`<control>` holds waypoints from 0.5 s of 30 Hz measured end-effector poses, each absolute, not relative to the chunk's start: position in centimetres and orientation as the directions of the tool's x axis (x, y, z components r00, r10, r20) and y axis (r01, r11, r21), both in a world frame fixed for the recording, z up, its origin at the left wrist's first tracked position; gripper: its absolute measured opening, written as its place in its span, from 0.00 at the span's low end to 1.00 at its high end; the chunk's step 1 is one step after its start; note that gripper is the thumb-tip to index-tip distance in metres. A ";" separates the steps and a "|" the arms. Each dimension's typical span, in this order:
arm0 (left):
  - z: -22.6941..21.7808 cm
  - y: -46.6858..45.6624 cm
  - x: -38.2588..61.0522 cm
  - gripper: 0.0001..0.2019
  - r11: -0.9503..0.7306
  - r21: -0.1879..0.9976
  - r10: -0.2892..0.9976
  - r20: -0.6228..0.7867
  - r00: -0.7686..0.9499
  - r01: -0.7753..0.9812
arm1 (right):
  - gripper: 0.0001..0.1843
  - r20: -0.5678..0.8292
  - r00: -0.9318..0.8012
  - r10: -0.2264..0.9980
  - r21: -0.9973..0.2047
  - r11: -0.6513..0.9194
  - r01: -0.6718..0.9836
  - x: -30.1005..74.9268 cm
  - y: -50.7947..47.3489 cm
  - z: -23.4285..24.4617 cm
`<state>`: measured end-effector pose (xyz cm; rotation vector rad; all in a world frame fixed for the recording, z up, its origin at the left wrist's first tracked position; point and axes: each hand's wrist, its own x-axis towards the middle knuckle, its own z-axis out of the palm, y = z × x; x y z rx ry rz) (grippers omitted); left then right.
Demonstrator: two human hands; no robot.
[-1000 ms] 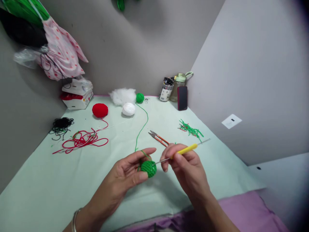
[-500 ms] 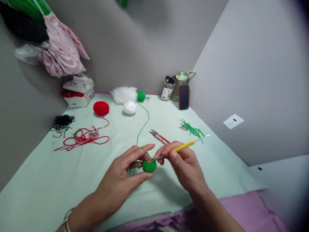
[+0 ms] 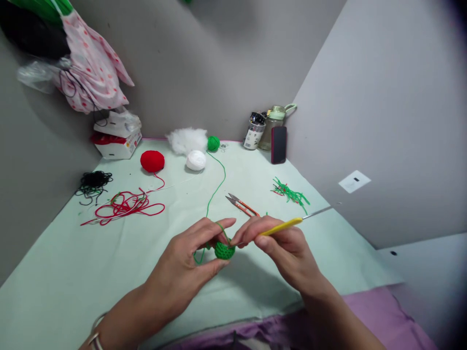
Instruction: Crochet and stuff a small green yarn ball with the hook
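My left hand pinches a small green crocheted piece between thumb and fingers, with green yarn looped over its forefinger. That strand runs back across the table to a small green yarn ball. My right hand grips a yellow-handled crochet hook; its metal end is at the green piece and its far end points right. Both hands hover low over the pale green table cover, almost touching each other.
Orange-handled snips lie just beyond my hands. Green yarn scraps are to the right, tangled red yarn and black yarn to the left. At the back are red ball, white ball, stuffing, box, jar, bottle, phone.
My right hand has pushed the hook further left into the green piece, closing the gap between the hands. My left hand turned the piece slightly and lowered a little.
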<state>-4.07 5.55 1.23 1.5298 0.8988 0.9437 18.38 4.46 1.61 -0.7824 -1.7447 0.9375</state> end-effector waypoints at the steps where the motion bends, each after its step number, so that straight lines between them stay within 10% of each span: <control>1: 1.1 5.6 -4.1 0.17 -0.150 0.987 0.911 0.113 0.398 0.064 | 0.11 0.453 -0.335 0.826 -0.850 0.514 0.116 18.4 4.5 1.7; 15: 0.8 5.4 -4.0 0.19 -0.234 0.954 0.930 0.164 0.330 0.186 | 0.14 0.619 -0.460 0.636 -0.476 0.770 0.425 17.5 3.5 1.8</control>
